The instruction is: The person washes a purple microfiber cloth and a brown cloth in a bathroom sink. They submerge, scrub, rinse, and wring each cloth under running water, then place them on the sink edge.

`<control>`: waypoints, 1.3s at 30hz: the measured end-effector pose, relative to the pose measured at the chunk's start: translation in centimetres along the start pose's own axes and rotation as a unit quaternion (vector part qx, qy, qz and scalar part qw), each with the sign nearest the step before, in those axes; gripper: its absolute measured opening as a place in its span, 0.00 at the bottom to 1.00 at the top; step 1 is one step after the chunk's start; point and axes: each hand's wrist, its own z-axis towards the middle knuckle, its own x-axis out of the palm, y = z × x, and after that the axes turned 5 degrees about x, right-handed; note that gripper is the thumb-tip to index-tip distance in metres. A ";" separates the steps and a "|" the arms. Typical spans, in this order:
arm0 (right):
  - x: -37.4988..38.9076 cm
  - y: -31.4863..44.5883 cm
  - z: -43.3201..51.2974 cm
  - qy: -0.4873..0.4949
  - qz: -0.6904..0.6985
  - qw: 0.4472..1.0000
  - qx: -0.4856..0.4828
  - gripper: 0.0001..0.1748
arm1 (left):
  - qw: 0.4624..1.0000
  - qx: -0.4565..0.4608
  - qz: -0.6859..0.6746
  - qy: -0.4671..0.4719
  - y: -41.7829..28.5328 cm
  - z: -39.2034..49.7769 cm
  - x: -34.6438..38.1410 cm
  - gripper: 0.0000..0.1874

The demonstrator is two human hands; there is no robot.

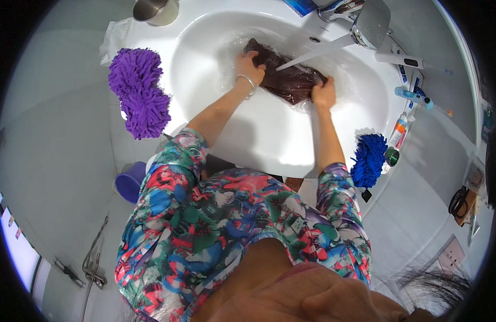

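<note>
A wet dark brown cloth [286,78] is stretched between my two hands in the white washbasin [215,133]. My left hand [251,69], with a bracelet at its wrist, grips the cloth's left end. The right end is pinched in my right hand [324,93]. From the chrome faucet [364,30] a stream of water [316,52] falls onto the middle of the cloth. Shallow, rippling water surrounds the cloth; its underside is hidden.
Purple chenille mitts [141,92] lie on the left rim, below a metal cup [155,11]. On the right rim are a blue chenille mitt [368,160], a toothpaste tube [399,129] and electric toothbrushes [413,96]. A purple bucket [131,183] stands lower left.
</note>
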 end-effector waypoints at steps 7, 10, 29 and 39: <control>3.0 3.7 -1.5 0.167 0.022 0.976 -0.137 0.20 | 0.974 0.081 0.169 0.127 1.7 2.2 0.7 0.34; 0.5 -0.1 0.2 0.109 -0.018 0.993 0.037 0.24 | 0.970 0.084 0.190 0.126 2.3 2.5 -2.2 0.37; -29.0 8.4 -1.5 0.120 0.685 0.711 -0.106 0.06 | 0.888 0.159 -0.370 0.223 -13.8 0.6 -23.2 0.07; -9.5 10.2 -5.1 0.411 0.583 0.675 0.191 0.19 | 0.738 -0.284 -0.538 0.293 -5.9 -5.2 -10.0 0.23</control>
